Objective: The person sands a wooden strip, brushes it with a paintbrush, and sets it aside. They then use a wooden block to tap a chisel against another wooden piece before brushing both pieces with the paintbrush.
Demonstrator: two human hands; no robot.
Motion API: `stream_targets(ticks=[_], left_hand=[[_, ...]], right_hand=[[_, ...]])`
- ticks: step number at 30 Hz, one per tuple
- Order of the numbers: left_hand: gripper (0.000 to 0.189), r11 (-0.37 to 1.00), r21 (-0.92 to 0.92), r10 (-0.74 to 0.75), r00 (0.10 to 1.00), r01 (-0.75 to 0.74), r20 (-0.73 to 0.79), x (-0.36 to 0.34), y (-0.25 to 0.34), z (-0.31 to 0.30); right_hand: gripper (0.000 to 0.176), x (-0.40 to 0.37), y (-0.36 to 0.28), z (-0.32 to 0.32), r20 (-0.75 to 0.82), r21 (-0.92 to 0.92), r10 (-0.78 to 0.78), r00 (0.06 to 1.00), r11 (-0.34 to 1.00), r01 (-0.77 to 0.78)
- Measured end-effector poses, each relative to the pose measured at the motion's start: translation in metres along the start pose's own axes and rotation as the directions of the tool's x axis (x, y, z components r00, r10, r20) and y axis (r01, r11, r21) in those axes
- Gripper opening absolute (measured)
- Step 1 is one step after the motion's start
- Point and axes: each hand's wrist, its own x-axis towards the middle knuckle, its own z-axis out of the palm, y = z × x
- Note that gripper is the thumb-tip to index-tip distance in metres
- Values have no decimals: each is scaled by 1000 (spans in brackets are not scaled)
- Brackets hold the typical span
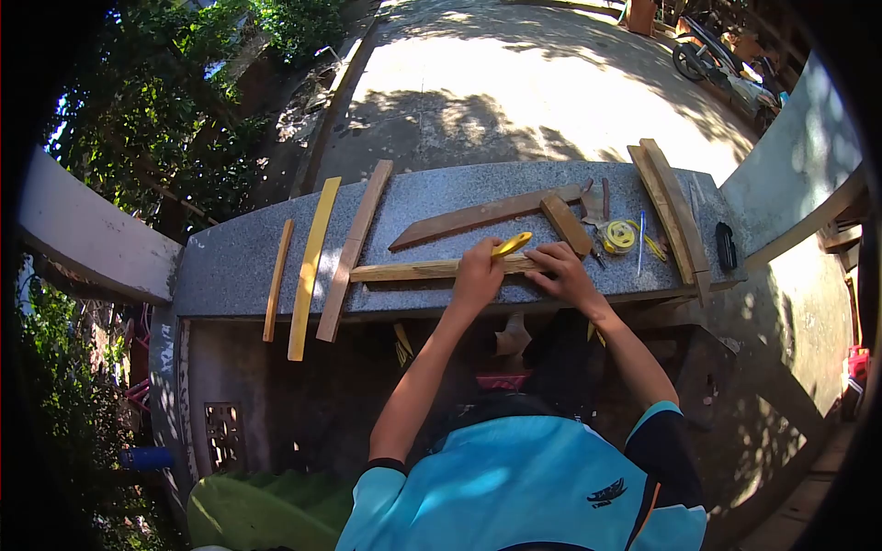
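My left hand (pixel 478 274) is closed around a yellow-handled tool (pixel 512 244); its working end is hidden by the hand. That hand is over a long wooden strip (pixel 409 271) lying along the front of the stone bench. On the strip's right part, my right hand (pixel 560 273) curls its fingers over the wood. Just beyond the hands lies a brown board (pixel 469 219), with a shorter wooden block (pixel 566 223) at its right end. The strip's left end meets an upright-lying plank (pixel 356 248).
On the speckled stone bench (pixel 234 248) are a yellow strip (pixel 314 266), a thin wooden strip (pixel 278 280), a yellow tape measure (pixel 620 236), a blue pen (pixel 641 243), a brown-handled tool (pixel 595 200), planks (pixel 663 207) and a black object (pixel 726 246). Concrete walls flank it.
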Motion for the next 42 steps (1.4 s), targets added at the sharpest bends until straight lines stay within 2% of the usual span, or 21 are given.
stream_targets(ticks=[3, 6, 9, 12, 13, 15, 18, 20, 21, 22, 23, 25, 27, 28, 30, 33, 35, 36, 37, 40, 42], left_hand=[[17, 962, -272, 6, 1000, -1, 16, 9, 28, 54], [18, 933, -347, -123, 991, 96, -55, 17, 40, 72], [17, 855, -510, -126, 992, 96, -25, 23, 2, 67], [16, 880, -407, -187, 966, 245, 178, 24, -5, 3], [16, 891, -337, -228, 942, 304, 247, 24, -13, -19], [17, 884, -343, -237, 937, 318, 257, 23, -23, -60], [17, 902, -177, -358, 910, 395, 208, 22, -42, -114], [18, 884, -147, -418, 892, 443, 175, 22, -60, -131], [18, 929, -63, -336, 904, 364, 264, 23, -53, -132], [19, 962, 14, -259, 897, 272, 358, 24, -38, -129], [20, 982, 80, -190, 870, 172, 456, 26, -21, -123], [26, 992, 103, -121, 718, 69, 686, 36, 19, -94], [37, 987, 46, -130, 601, 153, 789, 45, 24, -54], [41, 999, 2, -35, 637, 52, 770, 48, 25, -47], [50, 984, -83, 169, 680, -157, 714, 54, 29, -35], [58, 982, -178, 175, 704, -69, 689, 65, 31, -49], [54, 968, 161, 57, 791, -194, 609, 55, -11, -61], [52, 939, 246, 36, 782, -239, 622, 48, -40, -61], [49, 902, 332, 5, 777, -276, 630, 41, -59, -58], [42, 851, 420, 99, 881, -316, 462, 19, -43, -56], [38, 839, 431, 137, 895, -332, 424, 16, -44, -54]], right_hand=[[41, -3, 7, 0, -31, 69, 24, 999, 997, -22], [46, -2, 9, 3, -91, 167, 124, 988, 980, -107], [45, 1, 10, 3, 32, 227, 312, 949, 923, -311], [48, 6, 3, -2, 22, 341, 338, 941, 882, -325], [50, 8, 3, -2, 35, 305, 341, 940, 892, -335], [54, 10, 6, -2, 59, 235, 345, 937, 907, -349], [61, 19, 6, -10, 218, 148, 352, 910, 910, -388], [67, 26, -2, -12, 165, -35, 254, 953, 967, -252], [70, 32, -7, -15, 146, -130, 198, 969, 975, -180], [78, 45, -16, -21, 166, -138, 193, 967, 976, -171], [75, 61, -28, -28, 148, -73, 142, 979, 988, -133], [71, 88, -58, -45, 115, 56, 64, 991, 996, -71], [58, 107, -74, -57, 424, 252, 35, 905, 955, -155], [52, 112, -75, -63, 556, 331, -5, 831, 919, -215], [42, 117, -70, -73, 500, 212, 169, 849, 927, -309], [37, 115, -63, -94, 328, 51, 343, 881, 924, -379], [38, 109, -48, -103, 182, -55, 468, 865, 883, -466], [40, 104, -42, -101, 140, -152, 493, 858, 867, -474], [41, 99, -39, -94, 154, -218, 449, 880, 884, -413], [41, 93, -40, -47, 270, -284, 336, 902, 923, -259], [39, 88, -43, -9, 229, -131, 114, 967, 988, -86]])
